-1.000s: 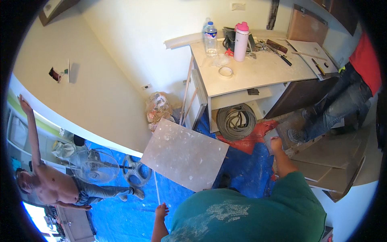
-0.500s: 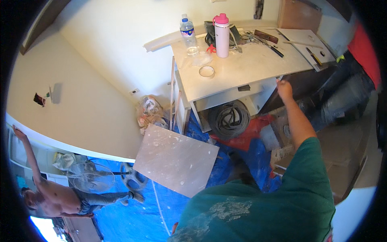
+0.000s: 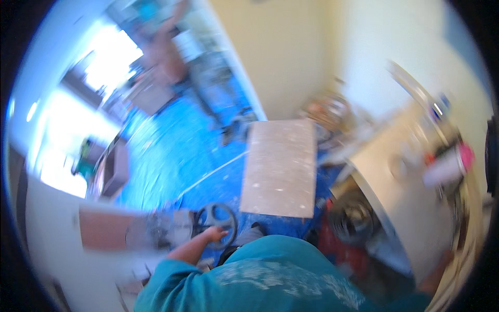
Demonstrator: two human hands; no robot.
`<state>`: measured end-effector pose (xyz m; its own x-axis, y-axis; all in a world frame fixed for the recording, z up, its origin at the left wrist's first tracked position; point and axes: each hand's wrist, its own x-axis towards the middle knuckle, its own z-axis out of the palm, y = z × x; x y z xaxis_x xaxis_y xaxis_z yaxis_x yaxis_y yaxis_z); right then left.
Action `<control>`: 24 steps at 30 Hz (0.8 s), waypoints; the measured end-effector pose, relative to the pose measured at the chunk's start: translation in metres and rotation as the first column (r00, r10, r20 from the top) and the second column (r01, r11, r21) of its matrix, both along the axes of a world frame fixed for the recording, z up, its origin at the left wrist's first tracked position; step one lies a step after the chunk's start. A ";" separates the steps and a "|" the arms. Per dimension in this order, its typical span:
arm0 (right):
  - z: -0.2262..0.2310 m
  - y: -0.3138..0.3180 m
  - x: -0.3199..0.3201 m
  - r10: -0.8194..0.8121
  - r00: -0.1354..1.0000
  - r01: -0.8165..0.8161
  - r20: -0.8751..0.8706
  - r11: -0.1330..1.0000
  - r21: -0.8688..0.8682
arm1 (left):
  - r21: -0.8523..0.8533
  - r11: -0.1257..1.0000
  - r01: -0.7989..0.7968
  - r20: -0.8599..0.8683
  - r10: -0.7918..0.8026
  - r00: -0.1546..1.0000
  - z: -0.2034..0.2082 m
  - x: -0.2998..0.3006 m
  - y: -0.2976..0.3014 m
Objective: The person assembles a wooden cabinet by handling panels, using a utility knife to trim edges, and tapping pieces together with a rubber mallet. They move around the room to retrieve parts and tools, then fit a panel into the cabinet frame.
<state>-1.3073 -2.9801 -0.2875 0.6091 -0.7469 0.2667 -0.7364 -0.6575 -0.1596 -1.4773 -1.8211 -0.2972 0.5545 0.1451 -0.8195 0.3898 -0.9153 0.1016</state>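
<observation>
My left hand (image 3: 215, 234) is low in front of me, over or beside a grey spoked ring (image 3: 233, 221) that looks like a stand fan's base. Whether it touches the ring I cannot tell, and its fingers are smeared. At the far right, my right hand (image 3: 444, 260) is a blur along the edge of the pale worktop (image 3: 400, 192); its fingers cannot be made out. On that worktop are a pink bottle (image 3: 447, 169) with a brighter pink lid and a clear plastic bottle (image 3: 439, 109). Ahead of me lies a pale, paint-spotted board (image 3: 279, 169).
Blue plastic sheeting (image 3: 171, 161) covers the floor. A coil of dark hose or cable (image 3: 354, 218) sits under the worktop. Bagged rubbish (image 3: 327, 112) is by the wall corner. Another person (image 3: 166, 57) stands beyond the partition, blurred. A brown cabinet (image 3: 112, 169) stands at left.
My view has swung left, so the worktop has shifted to the right. My left hand has come into view. My right hand has moved to the far right rim, blurred.
</observation>
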 end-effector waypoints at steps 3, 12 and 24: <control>0.012 0.013 0.019 -0.057 0.998 0.058 -0.008 0.998 0.006 | -0.013 0.999 0.047 0.115 -0.045 0.992 -0.005 0.016 -0.022; 0.046 0.124 0.059 -0.012 1.000 0.010 -0.029 0.999 -0.045 | -0.149 0.931 -0.333 0.148 0.354 0.924 -0.027 -0.059 -0.047; 0.122 0.311 -0.087 -0.139 0.948 0.152 0.287 0.988 -0.024 | -0.449 0.725 -0.522 0.137 0.634 0.761 -0.055 -0.122 0.014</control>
